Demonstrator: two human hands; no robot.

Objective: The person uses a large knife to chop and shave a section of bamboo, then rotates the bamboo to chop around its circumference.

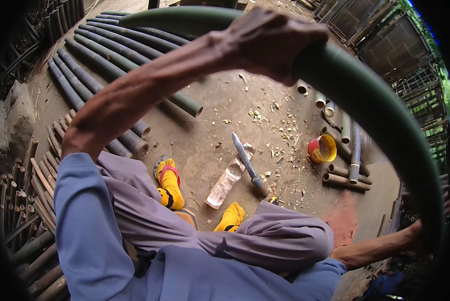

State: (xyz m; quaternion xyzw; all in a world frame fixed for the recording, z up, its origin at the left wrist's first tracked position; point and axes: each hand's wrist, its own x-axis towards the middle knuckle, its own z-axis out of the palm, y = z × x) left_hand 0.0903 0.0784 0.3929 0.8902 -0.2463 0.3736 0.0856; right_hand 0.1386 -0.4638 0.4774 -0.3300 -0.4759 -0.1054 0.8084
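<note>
A thick green bamboo pole (pixel 368 88) crosses in front of me from the top to the right rim, its curve bent by the lens. My left hand (pixel 280 42) is closed around it at the upper middle, with the arm stretched across the view. At the right rim my right hand (pixel 448 203) wraps the same pole, which covers most of it; a few fingertips show past the far side. On the ground between my feet, a machete (pixel 243 158) with a dark blade leans over a notched wooden block (pixel 225 185).
Long dark bamboo poles (pixel 104 62) lie fanned out at the far left, with thin cut sticks (pixel 44 180) piled nearer. Short bamboo pieces (pixel 354 150) and a red and yellow tin (pixel 322 149) lie at right. Pale chips (pixel 272 120) litter the ground. Woven panels (pixel 395 47) stand behind.
</note>
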